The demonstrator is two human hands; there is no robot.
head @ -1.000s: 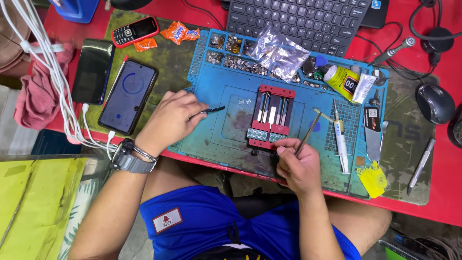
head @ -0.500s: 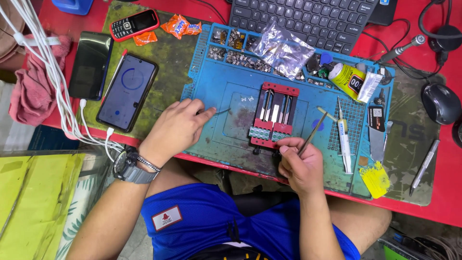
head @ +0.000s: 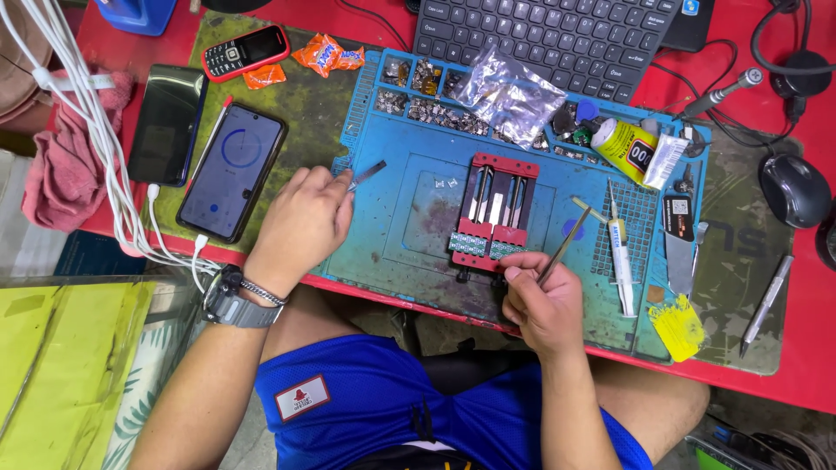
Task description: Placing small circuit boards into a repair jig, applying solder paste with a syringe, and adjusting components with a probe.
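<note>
- Blue repair mat (head: 409, 218) lies on the red table (head: 819, 365).
- Nearest, the right hand (head: 544, 300) pinches a thin brush (head: 568, 239).
- Left hand (head: 300, 222) pinches tweezers (head: 367, 174).
- Between both hands, a red clamp fixture (head: 494, 213) sits mid-mat.
- Farther back lies a keyboard (head: 544, 39).

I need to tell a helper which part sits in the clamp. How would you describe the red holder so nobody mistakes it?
Find the blue work mat in front of the keyboard. Near its middle stands the red holder, just above the right hand. It is the only red frame on the mat, gripping narrow metal strips.
</note>
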